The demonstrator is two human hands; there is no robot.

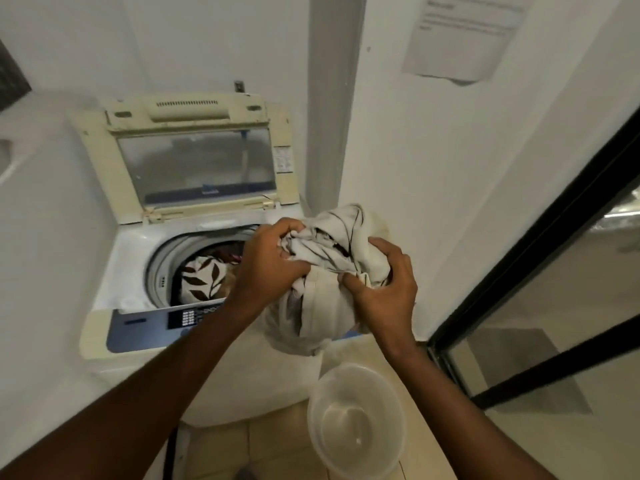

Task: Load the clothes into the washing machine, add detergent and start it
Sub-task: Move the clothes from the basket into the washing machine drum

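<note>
Two hands hold a bunched-up white cloth (pixel 332 271) over the washing machine (pixel 114 258). The left hand (pixel 273 261) and right hand (pixel 384 285) both squeeze it. The lid (pixel 194 157) stands open. A leafy cloth (pixel 204 280) lies inside. A clear tub (pixel 356 420) sits on the floor.

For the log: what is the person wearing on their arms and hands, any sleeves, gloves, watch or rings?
Nothing is worn as far as the frame shows. Both forearms are bare up to the picture's lower edge, with no sleeve cuffs in view. The left hand and right hand have no gloves, and no watch, wristband or ring is visible.
</note>
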